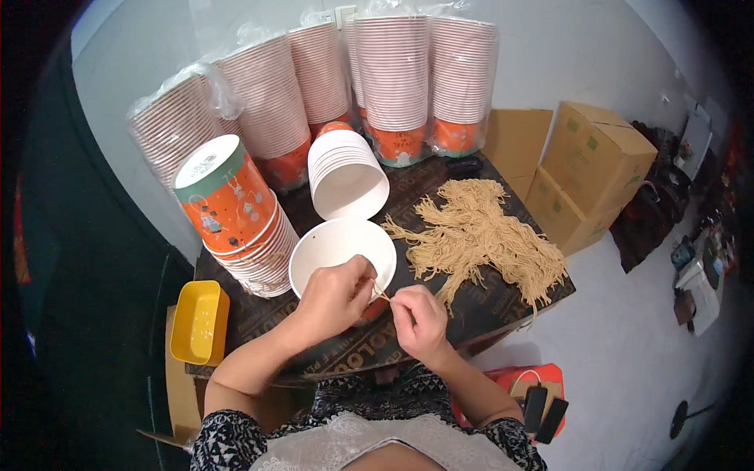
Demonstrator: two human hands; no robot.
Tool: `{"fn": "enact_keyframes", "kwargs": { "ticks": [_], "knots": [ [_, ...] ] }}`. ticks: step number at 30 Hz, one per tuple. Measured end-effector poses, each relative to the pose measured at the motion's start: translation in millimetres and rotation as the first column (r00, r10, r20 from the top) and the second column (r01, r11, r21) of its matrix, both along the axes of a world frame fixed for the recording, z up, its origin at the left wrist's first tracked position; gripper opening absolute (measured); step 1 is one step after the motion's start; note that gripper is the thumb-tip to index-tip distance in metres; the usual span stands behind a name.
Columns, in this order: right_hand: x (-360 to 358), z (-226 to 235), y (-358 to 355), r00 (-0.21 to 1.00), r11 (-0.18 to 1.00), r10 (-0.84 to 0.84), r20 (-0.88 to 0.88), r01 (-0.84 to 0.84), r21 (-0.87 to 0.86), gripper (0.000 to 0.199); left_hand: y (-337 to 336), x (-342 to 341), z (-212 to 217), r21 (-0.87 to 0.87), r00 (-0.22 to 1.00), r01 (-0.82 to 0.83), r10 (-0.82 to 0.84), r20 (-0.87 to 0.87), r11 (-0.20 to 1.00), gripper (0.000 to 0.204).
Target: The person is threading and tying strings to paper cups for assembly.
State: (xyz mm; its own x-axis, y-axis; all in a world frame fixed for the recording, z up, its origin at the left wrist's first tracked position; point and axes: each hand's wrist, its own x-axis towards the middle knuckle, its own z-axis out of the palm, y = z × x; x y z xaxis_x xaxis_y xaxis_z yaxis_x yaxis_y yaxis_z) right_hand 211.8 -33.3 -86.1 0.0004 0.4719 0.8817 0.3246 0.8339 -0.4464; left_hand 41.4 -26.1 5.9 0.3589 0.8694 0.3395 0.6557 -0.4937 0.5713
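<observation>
A thin tan string (382, 295) runs between our two hands just above the near rim of a white paper bowl (342, 250), which stands open at the front of the dark surface (471, 310). Our left hand (334, 297) has its grip pinched shut on one end of the string, fingertips pressed together over the bowl's edge; our right hand (420, 320) is likewise closed tight on the other end, thumb against forefinger. Just right of the bowl lies a loose heap of cut strings (479, 235). Behind it a short stack of white bowls (345, 169) tips on its side, and to the left leans a stack of orange printed cups (232, 206). Plastic-wrapped sleeves of cups (393, 78) line the wall. A yellow tray (199, 322) sits at the surface's left edge, cardboard boxes (589, 169) on the floor at right.
</observation>
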Motion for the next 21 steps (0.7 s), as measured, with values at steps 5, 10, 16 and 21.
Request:
{"fn": "enact_keyframes", "kwargs": {
  "ticks": [5, 10, 16, 21],
  "knots": [
    [-16.4, -1.2, -8.1, 0.944, 0.930, 0.100, -0.315, -0.201, -0.309, 0.006, -11.4, -3.9, -1.0, 0.185, 0.991, 0.118, -0.104, -0.083, 0.976, 0.012],
    [-21.1, -3.6, -7.7, 0.881, 0.849, 0.135, -0.454, -0.339, -0.405, 0.005, -21.5, -3.5, 4.1, 0.236, 0.978, 0.209, -0.196, -0.076, 0.949, 0.014],
    [-23.8, 7.5, -12.6, 0.907, 0.884, 0.134, -0.399, -0.291, -0.366, 0.004, -10.4, -2.8, -2.4, 0.280, 0.972, 0.223, -0.234, 0.009, 0.934, 0.013],
    [-16.5, 3.7, -6.8, 0.957, 0.939, 0.083, -0.278, -0.168, -0.300, 0.004, -4.9, 2.0, -3.6, 0.258, 0.966, 0.230, -0.253, 0.058, 0.938, 0.011]
  ]
}}
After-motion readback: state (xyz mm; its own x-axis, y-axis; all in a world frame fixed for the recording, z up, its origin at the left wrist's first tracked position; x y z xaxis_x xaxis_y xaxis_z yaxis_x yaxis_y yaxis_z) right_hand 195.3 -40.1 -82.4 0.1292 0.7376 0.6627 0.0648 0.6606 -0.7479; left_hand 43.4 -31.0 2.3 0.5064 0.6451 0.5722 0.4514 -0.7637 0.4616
